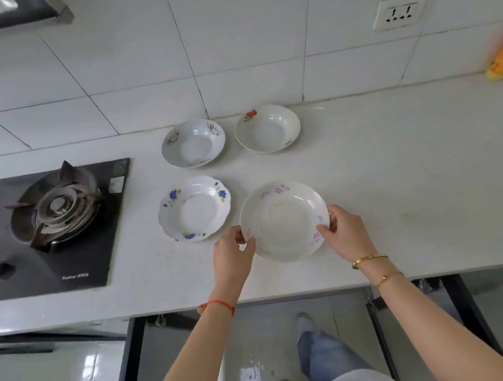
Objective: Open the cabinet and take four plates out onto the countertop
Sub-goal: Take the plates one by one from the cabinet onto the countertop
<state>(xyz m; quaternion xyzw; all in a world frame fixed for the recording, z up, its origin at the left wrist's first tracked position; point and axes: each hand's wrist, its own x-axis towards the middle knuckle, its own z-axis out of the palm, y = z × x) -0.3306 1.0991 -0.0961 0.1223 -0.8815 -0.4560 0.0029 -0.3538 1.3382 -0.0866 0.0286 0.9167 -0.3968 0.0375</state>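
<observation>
Pink-flowered plate [284, 220] — rim pinched by left hand [233, 254] and right hand [345, 232] — near countertop [409, 179] edge.

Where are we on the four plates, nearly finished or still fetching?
Nearly finished. Done: three plates lie on the white countertop, the grey-flowered plate, the red-flowered plate and the scalloped blue-flowered plate; the cabinet doors below stand open. In hand: the left hand and right hand grip the pink-flowered plate by its rim. Left: letting go of it.
</observation>
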